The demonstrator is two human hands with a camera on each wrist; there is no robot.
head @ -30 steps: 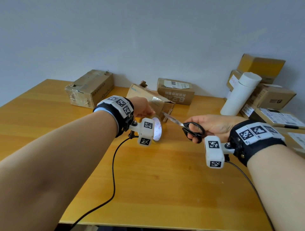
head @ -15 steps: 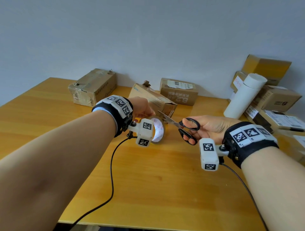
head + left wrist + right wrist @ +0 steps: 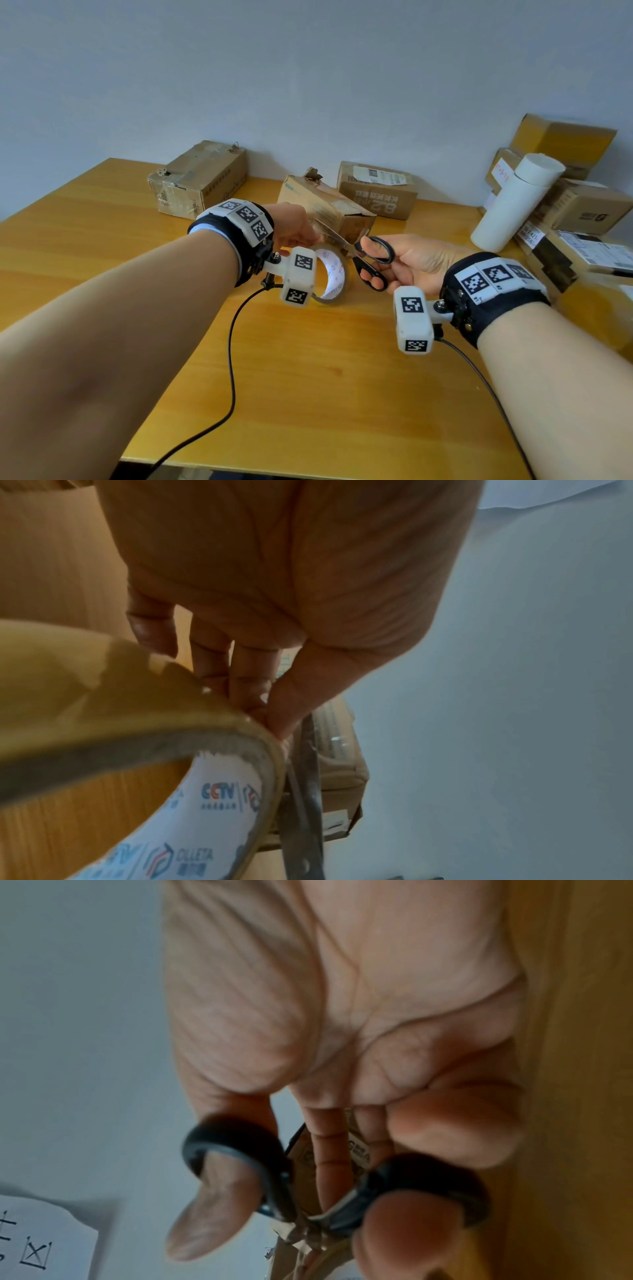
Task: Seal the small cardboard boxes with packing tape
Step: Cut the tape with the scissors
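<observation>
- Left hand [image 3: 297,229] pinches the tape roll [image 3: 331,274], held on edge above the surface [image 3: 308,377].
- Right hand [image 3: 416,262] grips scissors [image 3: 363,251], blades pointing left toward the tilted box [image 3: 329,209].

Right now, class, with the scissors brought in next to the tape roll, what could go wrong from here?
1. The scissors blades sit right beside the left hand fingertips pinching the tape; a snip could nick them.
2. The tape roll hangs from that pinch, so it may drop onto the table once cut free.
3. The cut tape end might spring back and stick to the roll.
</observation>
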